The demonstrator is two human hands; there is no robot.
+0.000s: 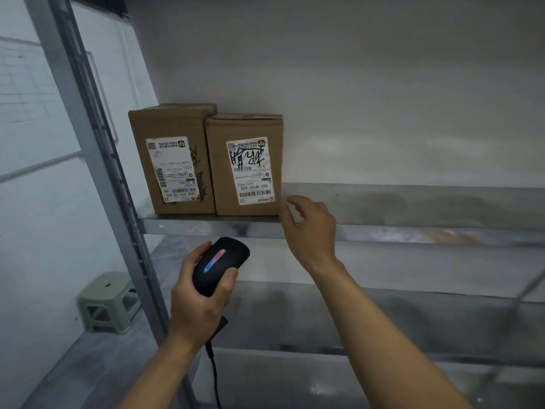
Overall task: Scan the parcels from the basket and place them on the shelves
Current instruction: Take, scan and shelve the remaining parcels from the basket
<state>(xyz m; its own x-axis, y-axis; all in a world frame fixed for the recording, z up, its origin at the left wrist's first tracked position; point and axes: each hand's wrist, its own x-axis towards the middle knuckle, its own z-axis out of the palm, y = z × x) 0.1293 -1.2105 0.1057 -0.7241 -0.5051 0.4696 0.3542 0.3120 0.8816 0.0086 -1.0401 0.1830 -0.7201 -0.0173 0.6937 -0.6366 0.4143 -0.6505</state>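
Two cardboard parcels are seen standing upright on a metal shelf [413,208], side by side and touching, at the shelf's left end near the upright post [97,160]. The left parcel [174,160] is slightly taller and is set a little further back; the right parcel [246,166] stands just in front and to its right. A white shipping label is stuck on the front face of each, printed upside down as seen from the camera, and thick black handwriting is scrawled over the label on the right parcel.

The right hand [309,228] is held open just beside the lower right corner of the right parcel, with the fingers loosely spread and curled; the thumb tip lies at or very near the parcel's edge, though actual contact cannot be told. Nothing is held in it.

The left hand [200,299] is closed around a black handheld scanner [219,265], which is held below the shelf edge and beneath the gap between the parcels, its rounded head turned up toward them. A red and blue light strip is lit on its top, and a black cable [213,376] hangs from its handle.

A lower shelf [383,320] is visible beneath the arms. A pale green plastic stool [109,302] stands on the floor to the left, beyond the post.
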